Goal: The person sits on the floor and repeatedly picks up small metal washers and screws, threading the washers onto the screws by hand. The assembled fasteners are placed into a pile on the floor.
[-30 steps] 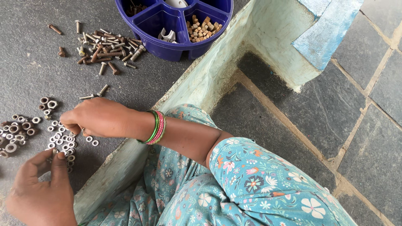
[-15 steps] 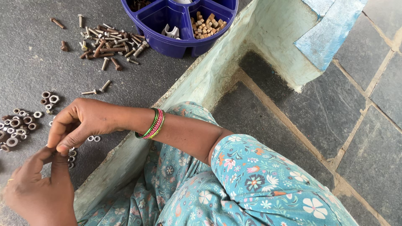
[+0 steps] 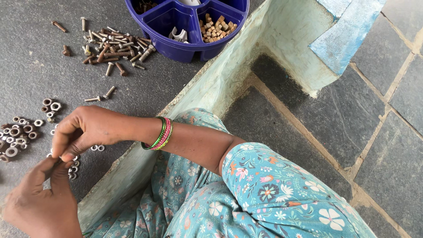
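The work surface was a dark grey slab [image 3: 39, 66], rough and a little dusty, with a pale green painted edge [image 3: 211, 88] that ran down to a lower floor of dark stone tiles [image 3: 379, 132] with sandy joints. A light blue block [image 3: 348, 35] stood on the painted ledge in the corner.

On the slab lay a heap of rusty bolts [image 3: 114, 44], just beside a blue tray [image 3: 185, 48] with compartments — one held small tan pieces [image 3: 216, 27], another a pale clip [image 3: 178, 35]. Near the left border lay a group of nuts [image 3: 17, 134], and more washers [image 3: 72, 165] lay under the hands.

The right hand [image 3: 86, 130], with green and pink bangles [image 3: 159, 133] on the wrist, was bent down with thumb and fingers pinched together. The left hand [image 3: 37, 198] met it from below, fingers also closed. What small piece they gripped between them I could not tell — it was hidden by the fingertips, above the washers.
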